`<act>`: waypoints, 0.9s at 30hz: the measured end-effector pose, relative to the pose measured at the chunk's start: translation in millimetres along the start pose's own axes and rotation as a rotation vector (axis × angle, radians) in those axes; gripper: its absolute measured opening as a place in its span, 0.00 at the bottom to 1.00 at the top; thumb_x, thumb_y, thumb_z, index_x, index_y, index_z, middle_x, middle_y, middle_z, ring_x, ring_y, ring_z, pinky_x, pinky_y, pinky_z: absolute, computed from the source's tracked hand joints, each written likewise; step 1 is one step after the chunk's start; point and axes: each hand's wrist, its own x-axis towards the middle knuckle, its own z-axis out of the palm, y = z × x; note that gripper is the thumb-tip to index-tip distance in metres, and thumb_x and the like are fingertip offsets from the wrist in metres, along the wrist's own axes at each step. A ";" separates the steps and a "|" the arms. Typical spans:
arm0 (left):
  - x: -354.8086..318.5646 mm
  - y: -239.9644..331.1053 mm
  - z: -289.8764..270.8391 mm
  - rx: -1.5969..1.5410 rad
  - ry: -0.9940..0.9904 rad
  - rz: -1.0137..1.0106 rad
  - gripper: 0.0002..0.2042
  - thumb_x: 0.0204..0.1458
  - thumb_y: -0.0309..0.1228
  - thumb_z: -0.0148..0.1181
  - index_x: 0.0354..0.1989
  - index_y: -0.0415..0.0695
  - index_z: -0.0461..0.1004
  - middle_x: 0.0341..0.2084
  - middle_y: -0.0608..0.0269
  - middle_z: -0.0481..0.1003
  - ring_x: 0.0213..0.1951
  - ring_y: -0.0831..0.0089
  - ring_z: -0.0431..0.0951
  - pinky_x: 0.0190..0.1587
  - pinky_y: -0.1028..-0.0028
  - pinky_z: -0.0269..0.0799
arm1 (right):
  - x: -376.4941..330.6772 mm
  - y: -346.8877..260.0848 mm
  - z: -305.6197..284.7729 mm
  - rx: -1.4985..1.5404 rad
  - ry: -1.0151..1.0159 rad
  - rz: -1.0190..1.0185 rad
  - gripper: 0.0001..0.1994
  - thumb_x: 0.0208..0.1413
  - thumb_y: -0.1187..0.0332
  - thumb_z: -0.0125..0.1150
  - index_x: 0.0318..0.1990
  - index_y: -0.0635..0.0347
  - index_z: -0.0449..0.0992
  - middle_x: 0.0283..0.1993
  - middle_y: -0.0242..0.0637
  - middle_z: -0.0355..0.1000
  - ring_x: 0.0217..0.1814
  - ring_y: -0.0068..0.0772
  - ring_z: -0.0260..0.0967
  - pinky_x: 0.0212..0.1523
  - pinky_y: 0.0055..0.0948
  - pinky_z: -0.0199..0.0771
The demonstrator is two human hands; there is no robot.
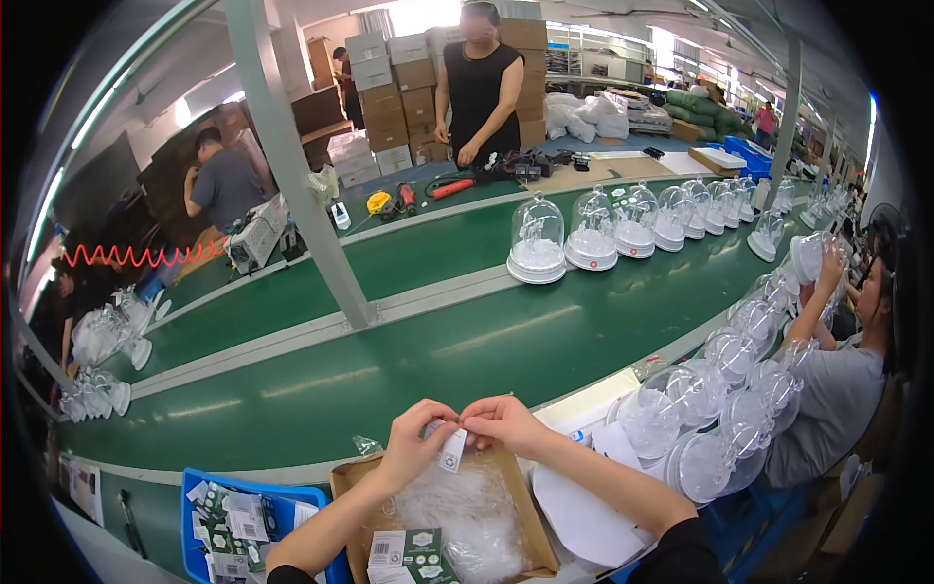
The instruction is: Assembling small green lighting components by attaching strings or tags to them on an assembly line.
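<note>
My left hand [416, 446] pinches a small white printed tag [451, 452] above an open cardboard box. Close beside it, the thumb and fingers of my right hand [504, 424] are pressed together at the tag's upper edge; whatever they grip is too small to make out. Below both hands, the shallow cardboard box [538, 545] holds a heap of clear, thin plastic strands [467, 516]. Green and white printed cards [413, 553] lie on its near part. To the left, a blue plastic bin [199, 475] is filled with similar cards and tags.
A green conveyor belt [389, 389] runs across ahead. Clear domes on white bases [537, 243] stand in a row on it, with many more domes [700, 389] crowded at right. A co-worker [837, 370] handles a dome there. Another person [479, 92] stands across the belt.
</note>
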 end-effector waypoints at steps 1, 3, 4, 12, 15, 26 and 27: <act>-0.4 0.5 1.2 -0.004 -0.022 0.017 0.06 0.48 0.19 0.62 0.34 0.36 0.75 0.31 0.61 0.75 0.31 0.75 0.74 0.35 0.77 0.70 | 0.7 1.6 -1.1 0.045 0.016 -0.009 0.10 0.59 0.67 0.60 0.44 0.62 0.76 0.36 0.32 0.77 0.36 0.18 0.73 0.34 0.17 0.74; -1.0 1.8 0.6 -0.011 -0.044 0.033 0.06 0.47 0.20 0.63 0.34 0.36 0.75 0.30 0.60 0.75 0.31 0.74 0.75 0.35 0.77 0.70 | 0.6 2.8 -0.9 0.090 0.033 -0.016 0.09 0.59 0.67 0.60 0.43 0.62 0.76 0.35 0.32 0.77 0.34 0.17 0.73 0.34 0.16 0.73; 0.0 3.4 -0.5 0.019 -0.037 0.057 0.05 0.46 0.19 0.63 0.32 0.36 0.75 0.30 0.60 0.76 0.30 0.73 0.75 0.34 0.76 0.71 | 0.1 1.7 -1.2 0.072 0.028 -0.013 0.09 0.59 0.67 0.60 0.43 0.62 0.76 0.35 0.31 0.77 0.34 0.17 0.72 0.34 0.16 0.73; -0.7 1.2 -0.4 0.070 0.038 0.085 0.05 0.44 0.19 0.65 0.29 0.37 0.76 0.26 0.59 0.75 0.29 0.70 0.76 0.31 0.75 0.72 | 0.2 3.3 -1.2 0.093 0.022 -0.025 0.09 0.59 0.66 0.59 0.43 0.61 0.76 0.33 0.29 0.76 0.33 0.16 0.72 0.33 0.15 0.72; -0.2 -1.1 0.1 0.029 0.081 0.111 0.06 0.44 0.17 0.63 0.31 0.37 0.76 0.25 0.61 0.73 0.27 0.75 0.72 0.29 0.78 0.67 | 0.7 0.7 -1.1 0.093 0.037 -0.013 0.09 0.60 0.66 0.59 0.42 0.61 0.75 0.32 0.29 0.75 0.32 0.16 0.72 0.33 0.15 0.72; -3.4 -3.3 0.9 -0.015 0.111 0.092 0.05 0.46 0.15 0.61 0.31 0.37 0.75 0.27 0.62 0.72 0.27 0.78 0.70 0.28 0.80 0.65 | -2.1 0.9 -0.1 0.211 -0.064 0.067 0.08 0.60 0.68 0.59 0.43 0.61 0.75 0.31 0.30 0.73 0.31 0.17 0.70 0.34 0.15 0.73; -2.3 -3.2 1.5 -0.017 0.111 0.092 0.05 0.46 0.15 0.61 0.31 0.37 0.75 0.27 0.62 0.72 0.27 0.78 0.70 0.28 0.80 0.65 | -1.2 0.7 -0.2 0.211 -0.063 0.068 0.08 0.60 0.68 0.59 0.43 0.61 0.75 0.31 0.30 0.73 0.31 0.17 0.70 0.34 0.15 0.73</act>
